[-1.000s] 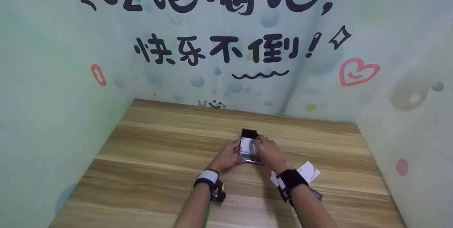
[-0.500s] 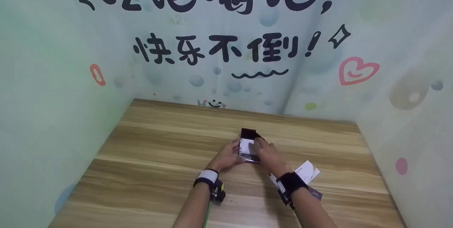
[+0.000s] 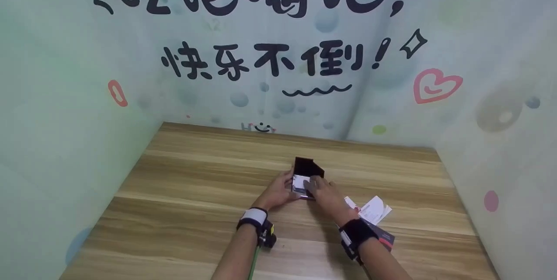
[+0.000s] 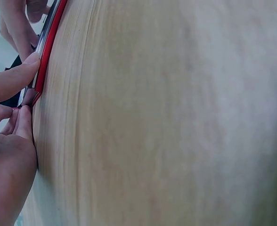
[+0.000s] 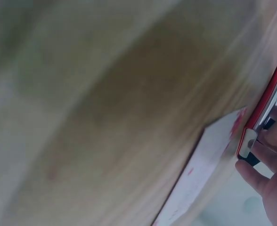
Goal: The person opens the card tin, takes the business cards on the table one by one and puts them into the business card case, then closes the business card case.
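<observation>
A small card case with a black interior [image 3: 307, 167] stands open on the wooden table, its edge red [image 4: 48, 54] in the left wrist view. My left hand [image 3: 276, 192] grips its near left side, thumb over the near edge and fingers beneath. White business cards [image 3: 298, 181] lie inside, at the near end. From the right, my right hand [image 3: 327, 196] reaches over the case, its bent fingers pinching at the cards. In the right wrist view, its fingers [image 5: 254, 176] hang beside the case's corner. The fingertips' contact with the cards is partly hidden.
Loose white cards [image 3: 372, 209] and a dark card [image 3: 384, 235] lie on the table by the right wrist. One white card with red marks [image 5: 199, 165] shows in the right wrist view. A printed cloth backdrop [image 3: 226, 110] encloses the table [image 3: 187, 175].
My right hand has drawn toward me, and the white cards sit lower in the case, with more black interior showing. My left hand keeps its grip.
</observation>
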`<state>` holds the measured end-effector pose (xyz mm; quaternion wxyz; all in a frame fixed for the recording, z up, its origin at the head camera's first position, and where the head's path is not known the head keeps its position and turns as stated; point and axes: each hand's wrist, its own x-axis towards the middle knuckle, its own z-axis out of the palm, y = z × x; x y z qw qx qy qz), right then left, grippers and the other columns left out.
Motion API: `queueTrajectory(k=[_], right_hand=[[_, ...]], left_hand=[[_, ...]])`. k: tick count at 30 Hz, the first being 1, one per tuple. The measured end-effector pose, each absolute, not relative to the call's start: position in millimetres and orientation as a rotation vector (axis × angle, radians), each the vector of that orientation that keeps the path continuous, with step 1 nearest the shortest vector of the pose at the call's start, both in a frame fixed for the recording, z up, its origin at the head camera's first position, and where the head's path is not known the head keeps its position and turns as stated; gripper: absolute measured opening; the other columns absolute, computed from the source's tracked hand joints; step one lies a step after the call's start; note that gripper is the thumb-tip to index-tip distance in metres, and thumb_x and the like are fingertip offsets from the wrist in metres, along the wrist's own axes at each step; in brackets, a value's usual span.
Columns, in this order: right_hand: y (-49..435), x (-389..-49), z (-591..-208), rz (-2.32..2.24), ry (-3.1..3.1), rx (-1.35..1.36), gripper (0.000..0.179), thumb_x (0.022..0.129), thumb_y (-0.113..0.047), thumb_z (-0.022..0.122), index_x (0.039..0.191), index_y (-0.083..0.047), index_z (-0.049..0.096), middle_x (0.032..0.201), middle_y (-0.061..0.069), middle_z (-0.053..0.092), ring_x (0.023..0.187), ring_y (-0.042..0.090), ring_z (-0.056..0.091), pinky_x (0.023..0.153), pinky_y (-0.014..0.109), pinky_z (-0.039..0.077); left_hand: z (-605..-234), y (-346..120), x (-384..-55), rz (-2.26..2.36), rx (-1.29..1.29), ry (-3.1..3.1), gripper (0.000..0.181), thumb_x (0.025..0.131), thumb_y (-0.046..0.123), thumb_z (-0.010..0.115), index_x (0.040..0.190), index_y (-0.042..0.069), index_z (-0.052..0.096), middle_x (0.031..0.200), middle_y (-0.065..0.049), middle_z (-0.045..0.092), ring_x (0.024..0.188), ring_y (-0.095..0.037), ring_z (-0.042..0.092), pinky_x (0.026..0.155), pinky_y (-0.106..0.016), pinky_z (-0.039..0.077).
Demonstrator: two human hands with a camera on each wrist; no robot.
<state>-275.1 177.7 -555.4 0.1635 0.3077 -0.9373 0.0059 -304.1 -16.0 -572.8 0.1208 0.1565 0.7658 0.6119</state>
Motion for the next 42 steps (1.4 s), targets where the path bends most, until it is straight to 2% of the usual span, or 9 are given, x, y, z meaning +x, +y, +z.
queueTrajectory(k=[3,9,15,25,30,35,38,42], right_hand=[[178,-274,-558,0.019,-2.655,0.875,0.036,0.088,0.0,0.061,0.123,-0.009,0.065,0.117,0.018,0.063,0.102,0.035,0.065,0.075,0.047,0.059],[179,-269,-559,0.099,-2.683,0.886,0.038,0.091,0.0,0.058,0.127,-0.008,0.065,0.12,0.018,0.062,0.108,0.036,0.062,0.082,0.052,0.056],[180,-266,-559,0.073,-2.642,0.891,0.036,0.092,-0.004,0.059,0.127,-0.008,0.065,0.118,0.017,0.063,0.103,0.036,0.064,0.079,0.048,0.056],[180,-262,-560,0.061,-2.621,0.897,0.037,0.09,0.001,0.06,0.125,-0.005,0.065,0.116,0.016,0.062,0.099,0.033,0.064,0.079,0.047,0.057],[178,-258,-556,0.105,-2.617,0.903,0.039,0.085,0.007,0.06,0.123,-0.003,0.066,0.114,0.015,0.063,0.103,0.03,0.063,0.08,0.046,0.057],[177,-252,-551,0.11,-2.64,0.882,0.045,0.084,0.009,0.062,0.128,-0.001,0.062,0.12,0.017,0.062,0.108,0.031,0.063,0.085,0.048,0.058],[178,-247,-548,0.106,-2.631,0.841,0.043,0.086,0.002,0.066,0.129,-0.002,0.062,0.121,0.018,0.062,0.108,0.033,0.064,0.087,0.051,0.059],[181,-240,-547,0.163,-2.601,0.765,0.045,0.086,-0.018,0.074,0.128,-0.004,0.063,0.118,0.018,0.063,0.104,0.035,0.065,0.083,0.053,0.059]], left_hand=[[-571,-17,-304,1.77,0.451,2.252,0.086,0.081,-0.01,0.07,0.154,-0.004,0.025,0.16,-0.03,0.024,0.146,-0.037,0.038,0.12,-0.04,0.038],[-570,-17,-304,1.719,0.415,2.284,0.087,0.081,-0.005,0.071,0.155,0.002,0.027,0.163,-0.025,0.022,0.146,-0.035,0.039,0.121,-0.04,0.037],[-569,-17,-303,1.712,0.437,2.286,0.085,0.081,-0.006,0.071,0.155,0.0,0.029,0.163,-0.025,0.023,0.147,-0.035,0.038,0.121,-0.04,0.036],[-571,-17,-305,1.728,0.485,2.258,0.085,0.083,-0.006,0.07,0.155,0.001,0.027,0.163,-0.025,0.023,0.147,-0.034,0.038,0.12,-0.04,0.038],[-573,-18,-305,1.754,0.518,2.224,0.086,0.083,-0.009,0.069,0.156,0.0,0.025,0.163,-0.024,0.023,0.147,-0.033,0.037,0.119,-0.04,0.039],[-569,-19,-303,1.762,0.501,2.228,0.087,0.082,-0.009,0.07,0.156,0.001,0.024,0.163,-0.023,0.025,0.147,-0.033,0.039,0.119,-0.04,0.039],[-567,-19,-302,1.777,0.504,2.215,0.086,0.082,-0.009,0.069,0.156,-0.001,0.025,0.162,-0.023,0.028,0.147,-0.034,0.039,0.119,-0.041,0.039],[-567,-19,-302,1.793,0.509,2.198,0.085,0.083,-0.009,0.069,0.155,-0.003,0.025,0.162,-0.023,0.029,0.146,-0.035,0.038,0.12,-0.041,0.038]])
